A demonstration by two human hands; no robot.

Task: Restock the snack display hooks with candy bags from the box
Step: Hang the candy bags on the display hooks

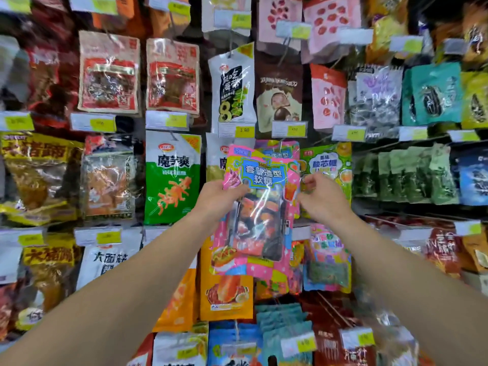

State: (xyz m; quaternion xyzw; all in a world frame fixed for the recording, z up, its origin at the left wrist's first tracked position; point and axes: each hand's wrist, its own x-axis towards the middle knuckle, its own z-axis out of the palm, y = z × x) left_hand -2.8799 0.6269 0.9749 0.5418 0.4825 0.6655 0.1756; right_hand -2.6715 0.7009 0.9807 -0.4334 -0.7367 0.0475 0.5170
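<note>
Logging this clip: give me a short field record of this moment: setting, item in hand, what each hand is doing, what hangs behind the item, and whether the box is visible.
setting: wall of snack bags on display hooks with a yellow price tag under each
item in hand: pink candy bag, held upright before the display
left hand: grips the bag's upper left edge
right hand: at the bag's right edge, fingers curled; grip not clear
behind item: matching pink bag
box: not in view
</note>
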